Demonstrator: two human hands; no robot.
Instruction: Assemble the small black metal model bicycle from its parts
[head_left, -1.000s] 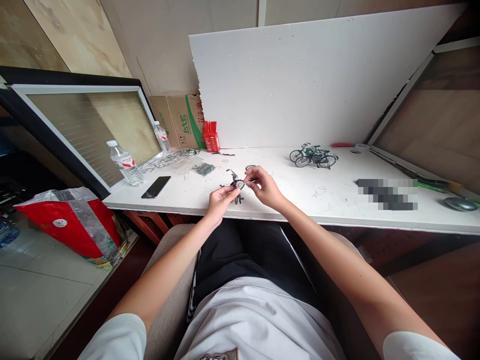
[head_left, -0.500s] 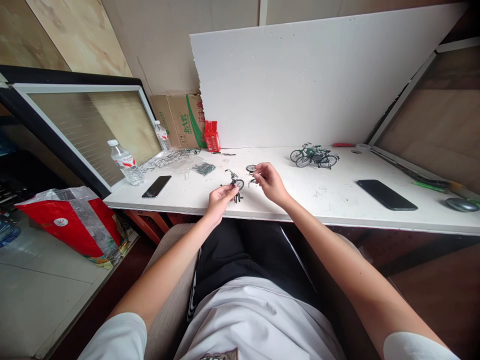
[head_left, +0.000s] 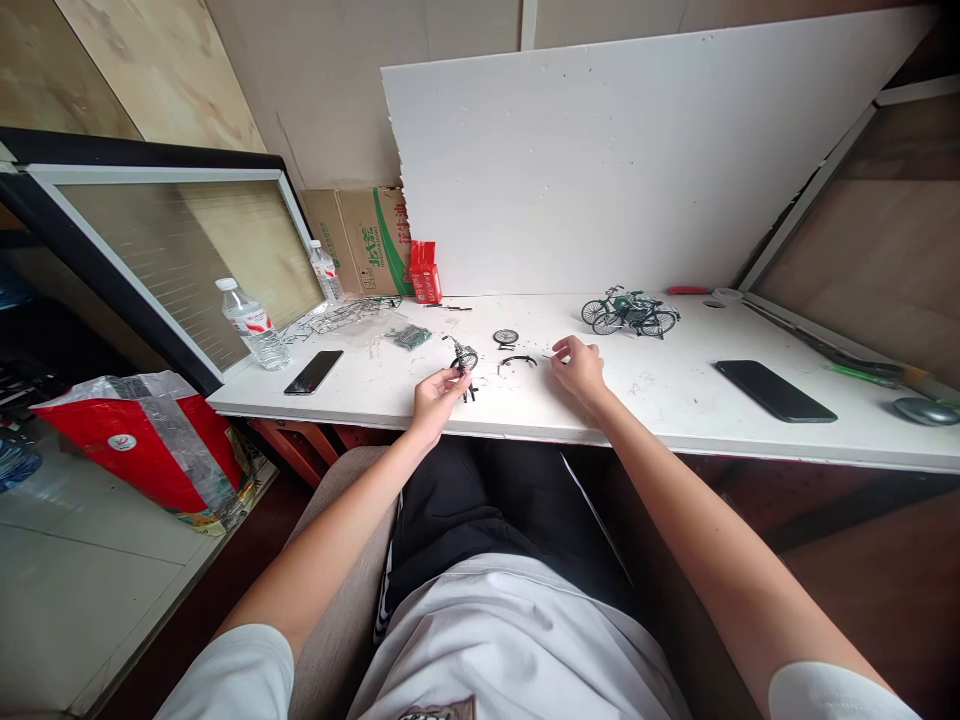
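Observation:
My left hand (head_left: 439,402) is closed around a partly built miniature bicycle (head_left: 463,360), with one wheel and the handlebars showing above the fingers. Its rear portion is hidden by the hand. Just above the tabletop to the right, my right hand (head_left: 579,370) has its fingers pinched together. A tiny thin dark piece (head_left: 548,357) shows at the fingertips, too small to name. Between the hands lie a loose spoked wheel (head_left: 505,337) and a curved black part (head_left: 519,359), along with some smaller bits.
Assembled miniature bicycles (head_left: 630,312) stand at the back right of the white table (head_left: 525,415). A black phone (head_left: 774,390) and a mouse (head_left: 924,409) lie at right. Leftward are another phone (head_left: 314,372), a water bottle (head_left: 253,325), a bag of parts (head_left: 412,337) and a red box (head_left: 425,272).
My right hand has moved right and down to the tabletop, away from the miniature bicycle, uncovering the loose wheel and curved part. The left hand has shifted slightly left, tilting the bicycle.

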